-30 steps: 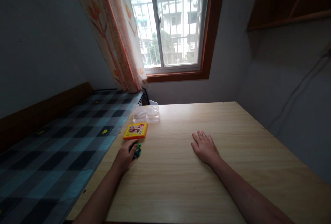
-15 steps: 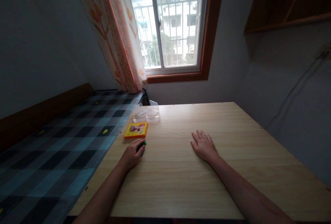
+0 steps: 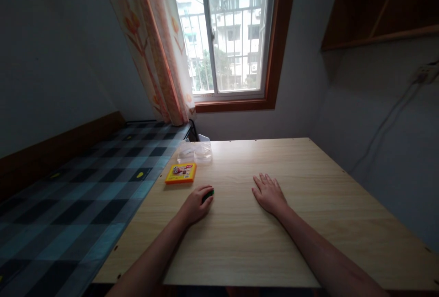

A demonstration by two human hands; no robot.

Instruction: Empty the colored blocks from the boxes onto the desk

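My left hand (image 3: 198, 204) rests on the light wooden table (image 3: 233, 242), fingers curled around a small green object (image 3: 207, 195). Most of that object is hidden by the fingers, so its kind does not show. Palm down on the wood to the right lies my right hand (image 3: 269, 193), its fingers spread and holding nothing. Beyond my left hand sits a flat yellow and orange box (image 3: 180, 173) with a printed picture on top.
A clear plastic container (image 3: 195, 151) stands at the table's far left corner. Along the left edge runs a bed with a checked cover (image 3: 85, 187). A window (image 3: 236, 36) and curtain (image 3: 154, 50) are behind; a wooden shelf (image 3: 380, 9) hangs at upper right.
My left hand has slid to the right over the table with the green object in its fingers, away from the yellow box. My right hand stays in place.
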